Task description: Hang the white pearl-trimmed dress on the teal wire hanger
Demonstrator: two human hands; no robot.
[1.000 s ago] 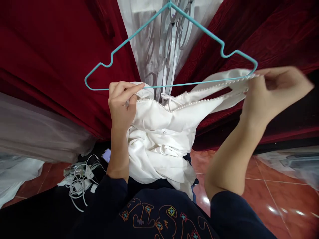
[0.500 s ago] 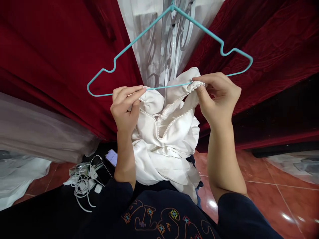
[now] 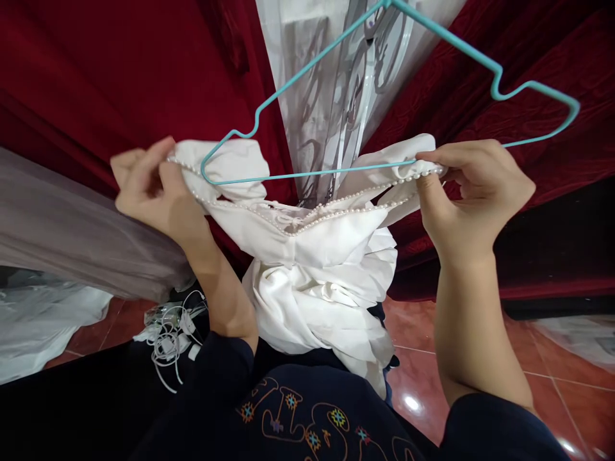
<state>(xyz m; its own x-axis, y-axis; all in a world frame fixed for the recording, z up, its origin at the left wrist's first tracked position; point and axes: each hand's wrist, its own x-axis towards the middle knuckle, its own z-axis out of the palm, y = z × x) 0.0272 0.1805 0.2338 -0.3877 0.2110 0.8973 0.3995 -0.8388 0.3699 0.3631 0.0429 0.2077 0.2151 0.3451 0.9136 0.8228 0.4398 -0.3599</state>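
A white dress (image 3: pixel 298 250) with a pearl-beaded neckline lies bunched over my lap, its top stretched out between both hands. My left hand (image 3: pixel 154 186) pinches the beaded edge of one sleeve at the left, beyond the hanger's end. On the other side my right hand (image 3: pixel 473 192) grips the second beaded sleeve together with the bottom bar of a light-blue hanger (image 3: pixel 331 171). The hanger tilts, higher on the right, and its left end crosses in front of the left sleeve. The hook is cut off at the top.
Dark red curtains (image 3: pixel 144 83) hang on both sides of a white ornate metal frame (image 3: pixel 358 96). Tangled white cables (image 3: pixel 168 342) lie on a black surface at lower left. Glossy reddish tiles (image 3: pixel 418 365) cover the floor, and pale fabric (image 3: pixel 52 320) spreads at far left.
My left hand has let go of the hanger bar and moved left with the sleeve's edge, widening the neckline. My right hand and the hanger have shifted right.
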